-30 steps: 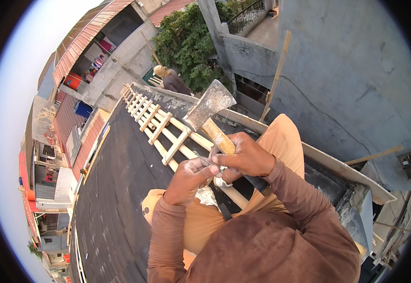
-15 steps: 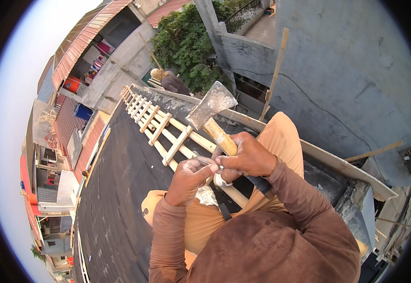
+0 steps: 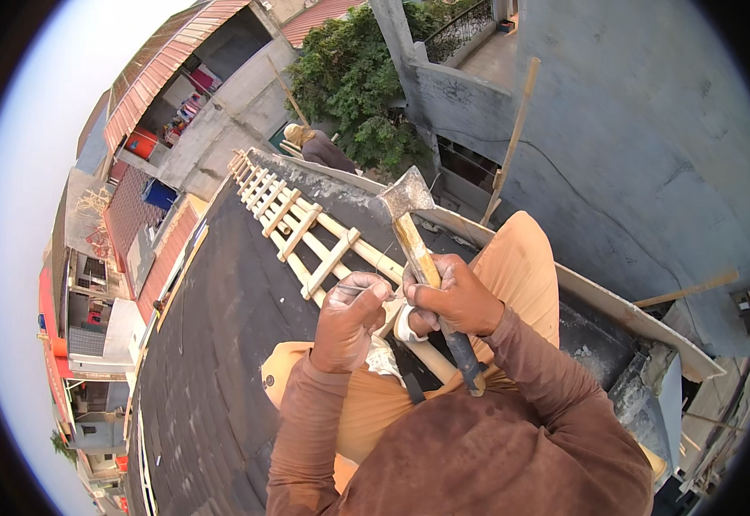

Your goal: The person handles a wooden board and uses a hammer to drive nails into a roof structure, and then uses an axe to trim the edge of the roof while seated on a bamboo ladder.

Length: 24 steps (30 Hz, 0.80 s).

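Observation:
My right hand (image 3: pixel 457 297) is wrapped round the handle of a hatchet (image 3: pixel 411 232), which stands nearly upright over my lap. Its worn grey head flares on one side and is blunt on the other; the wooden shaft ends in a dark grip. Beside it, my left hand (image 3: pixel 347 322) is closed, thumb against the fingers, on a thin grey metal piece (image 3: pixel 353 290) mostly hidden by them. A small gap lies between the two hands. Below and beyond them runs a ladder (image 3: pixel 302 228) of pale poles with crosspieces tied on.
I sit on a dark shingled roof (image 3: pixel 220 344), legs bent by the ladder. A raised edge board (image 3: pixel 599 288) borders the roof on the right, with a grey wall (image 3: pixel 633 155) beyond. Another person (image 3: pixel 323 150) crouches near the ladder's far end. Bamboo poles (image 3: pixel 521 129) lean by the wall.
My hands have drawn slightly apart. The hatchet has turned more upright, its head shifting right and its grip end lower. My left hand still pinches the thin piece.

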### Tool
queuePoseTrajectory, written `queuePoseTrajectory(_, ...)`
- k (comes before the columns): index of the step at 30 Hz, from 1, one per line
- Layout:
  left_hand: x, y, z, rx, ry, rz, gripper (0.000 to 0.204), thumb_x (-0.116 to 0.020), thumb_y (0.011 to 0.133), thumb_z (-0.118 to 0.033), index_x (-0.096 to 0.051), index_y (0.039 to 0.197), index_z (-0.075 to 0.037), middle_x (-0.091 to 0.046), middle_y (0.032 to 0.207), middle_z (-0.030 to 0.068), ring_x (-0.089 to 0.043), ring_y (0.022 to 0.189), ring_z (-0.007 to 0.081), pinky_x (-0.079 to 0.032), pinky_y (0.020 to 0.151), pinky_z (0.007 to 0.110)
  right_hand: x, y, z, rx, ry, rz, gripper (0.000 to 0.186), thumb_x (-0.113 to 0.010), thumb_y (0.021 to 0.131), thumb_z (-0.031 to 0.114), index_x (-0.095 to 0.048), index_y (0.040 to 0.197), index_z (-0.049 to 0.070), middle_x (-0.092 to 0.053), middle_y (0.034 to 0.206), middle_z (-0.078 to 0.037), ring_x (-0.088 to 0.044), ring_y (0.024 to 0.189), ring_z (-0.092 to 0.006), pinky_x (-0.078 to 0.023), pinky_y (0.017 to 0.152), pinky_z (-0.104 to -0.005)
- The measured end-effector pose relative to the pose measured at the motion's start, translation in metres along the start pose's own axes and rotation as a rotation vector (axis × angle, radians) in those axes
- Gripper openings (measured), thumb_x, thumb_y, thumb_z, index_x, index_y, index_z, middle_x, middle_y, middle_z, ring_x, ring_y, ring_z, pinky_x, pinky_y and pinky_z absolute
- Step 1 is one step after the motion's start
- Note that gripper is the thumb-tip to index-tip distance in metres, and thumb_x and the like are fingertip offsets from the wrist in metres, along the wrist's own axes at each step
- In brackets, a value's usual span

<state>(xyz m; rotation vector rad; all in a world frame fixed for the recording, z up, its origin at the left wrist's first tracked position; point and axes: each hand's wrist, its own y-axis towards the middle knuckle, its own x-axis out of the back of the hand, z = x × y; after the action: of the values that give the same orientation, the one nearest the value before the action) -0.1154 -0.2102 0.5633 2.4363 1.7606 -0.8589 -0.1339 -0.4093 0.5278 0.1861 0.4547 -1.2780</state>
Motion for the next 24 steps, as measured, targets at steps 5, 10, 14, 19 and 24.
queuePoseTrajectory(5,-0.003,0.004,0.008,-0.192,0.191,-0.103,0.015,-0.075,0.096,-0.016,-0.069,0.099,-0.003,-0.066,0.087,-0.0004,-0.045,0.062,0.0021,-0.035,0.057,0.021,-0.019,-0.014,-0.002,0.148,-0.093,-0.086,0.017,-0.067,0.09,0.012,-0.065,0.101,0.0,-0.064,0.078,0.0,-0.055,0.073,-0.0075,-0.048,0.068,-0.0289)
queuePoseTrajectory(10,-0.001,-0.003,-0.004,-0.132,0.344,-0.047,0.017,-0.075,0.096,-0.017,-0.07,0.101,-0.002,-0.067,0.09,0.0,-0.046,0.065,0.0019,-0.036,0.059,0.02,-0.013,-0.007,0.015,0.358,-0.375,-0.197,0.017,-0.068,0.09,0.012,-0.064,0.101,0.0,-0.062,0.076,0.0,-0.054,0.068,-0.0072,-0.047,0.063,-0.0281)
queuePoseTrajectory(14,-0.001,-0.004,-0.003,-0.079,0.067,0.052,0.012,-0.071,0.098,-0.016,-0.067,0.1,-0.005,-0.066,0.081,0.0002,-0.044,0.06,0.0051,-0.036,0.056,0.023,-0.006,-0.001,0.01,0.191,-0.126,-0.083,0.013,-0.065,0.094,0.013,-0.063,0.099,0.001,-0.058,0.072,0.003,-0.05,0.061,-0.0041,-0.043,0.055,-0.0251)
queuePoseTrajectory(19,-0.006,0.003,0.0,-0.142,-0.026,-0.03,0.012,-0.07,0.099,-0.017,-0.063,0.1,-0.008,-0.062,0.079,-0.0009,-0.043,0.058,0.0069,-0.036,0.056,0.024,-0.019,-0.004,-0.007,0.118,0.067,-0.043,0.014,-0.065,0.096,0.016,-0.063,0.098,0.002,-0.056,0.072,0.004,-0.05,0.06,-0.002,-0.041,0.054,-0.0225)
queuePoseTrajectory(24,-0.001,-0.002,-0.008,-0.095,0.003,-0.033,0.014,-0.071,0.098,-0.018,-0.062,0.1,-0.007,-0.062,0.082,0.0004,-0.044,0.057,0.0073,-0.035,0.056,0.025,-0.016,0.003,-0.002,0.28,-0.174,-0.128,0.015,-0.066,0.094,0.014,-0.066,0.102,0.001,-0.06,0.075,0.002,-0.052,0.06,-0.003,-0.042,0.054,-0.022)
